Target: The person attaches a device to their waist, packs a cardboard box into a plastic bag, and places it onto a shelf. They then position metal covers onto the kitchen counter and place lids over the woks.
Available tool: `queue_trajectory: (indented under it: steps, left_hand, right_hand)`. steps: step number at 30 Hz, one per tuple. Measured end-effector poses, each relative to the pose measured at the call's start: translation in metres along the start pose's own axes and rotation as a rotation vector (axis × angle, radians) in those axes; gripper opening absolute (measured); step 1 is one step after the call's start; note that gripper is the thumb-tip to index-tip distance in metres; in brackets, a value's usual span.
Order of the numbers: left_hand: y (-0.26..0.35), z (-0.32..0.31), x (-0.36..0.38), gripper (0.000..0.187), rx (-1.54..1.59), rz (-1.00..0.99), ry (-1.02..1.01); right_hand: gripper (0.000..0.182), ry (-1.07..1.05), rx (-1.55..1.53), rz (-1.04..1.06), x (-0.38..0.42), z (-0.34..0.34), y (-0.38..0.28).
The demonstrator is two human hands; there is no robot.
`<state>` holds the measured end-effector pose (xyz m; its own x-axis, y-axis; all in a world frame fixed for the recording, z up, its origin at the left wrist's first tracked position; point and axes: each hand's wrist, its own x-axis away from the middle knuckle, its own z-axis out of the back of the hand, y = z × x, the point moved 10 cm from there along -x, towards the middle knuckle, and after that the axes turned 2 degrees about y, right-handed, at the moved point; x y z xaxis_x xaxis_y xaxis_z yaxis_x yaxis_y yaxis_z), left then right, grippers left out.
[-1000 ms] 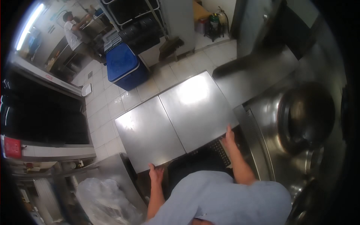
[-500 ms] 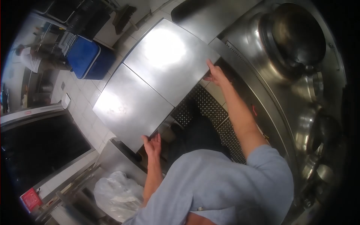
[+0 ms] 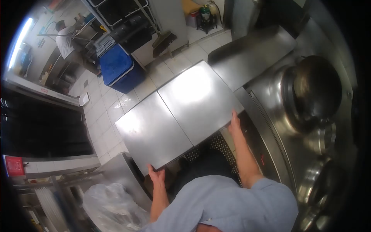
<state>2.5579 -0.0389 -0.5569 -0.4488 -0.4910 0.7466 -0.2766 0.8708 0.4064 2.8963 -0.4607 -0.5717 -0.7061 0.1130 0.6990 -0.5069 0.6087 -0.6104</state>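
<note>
A wide stainless steel panel with a seam across its middle lies in front of my body, its top shining under the light. My left hand holds its near left edge, thumb up against the rim and the other fingers partly under it. At the near right corner, my right hand grips the edge with the thumb on top; its other fingers are mostly hidden. Just right of that hand is the steel front of the cooking range.
A large dark wok sits on the range at right. Beyond the panel are a blue cooler, a broom and a steel counter. A plastic bag is at lower left. Another person stands at the far left.
The view has tilted up, so more of the floor and far wall shows and the panel appears lower. Both hands keep their hold on its edge.
</note>
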Motion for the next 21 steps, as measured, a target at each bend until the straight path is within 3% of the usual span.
queue_trajectory:
  steps: [6,12,15,16,18,19,20,21]
  left_hand:
    - [-0.020,0.049,0.049,0.049,0.014,0.039,0.148]
    - [-0.031,0.063,0.080,0.061,0.003,0.063,0.099]
    - [-0.033,0.060,0.095,0.066,-0.143,0.096,0.091]
    - [-0.028,0.061,0.097,0.068,-0.214,0.107,0.089]
    - [-0.039,0.088,0.101,0.071,-0.490,0.373,0.074]
    - [-0.040,0.107,0.113,0.073,-0.632,0.507,0.078]
    - [-0.042,0.088,0.129,0.068,-0.888,0.585,-0.093]
    - [-0.039,0.079,0.139,0.057,-1.173,0.576,-0.119]
  right_hand:
    - [0.057,0.032,-0.038,-0.103,0.047,0.048,-0.002]
    - [0.061,0.041,0.093,-0.128,0.075,0.092,-0.001]
    - [0.054,0.123,0.729,-0.307,0.095,0.113,-0.023]
    - [0.050,0.015,1.096,-0.302,0.106,0.100,-0.037]
    - [0.043,-0.249,1.835,-0.265,0.132,0.054,-0.066]
    - [0.040,-0.258,1.839,-0.004,0.131,0.019,-0.078]
    - [0.037,-0.266,1.818,0.253,0.134,-0.016,-0.088]
    - [0.034,-0.283,1.776,0.519,0.134,-0.052,-0.099]
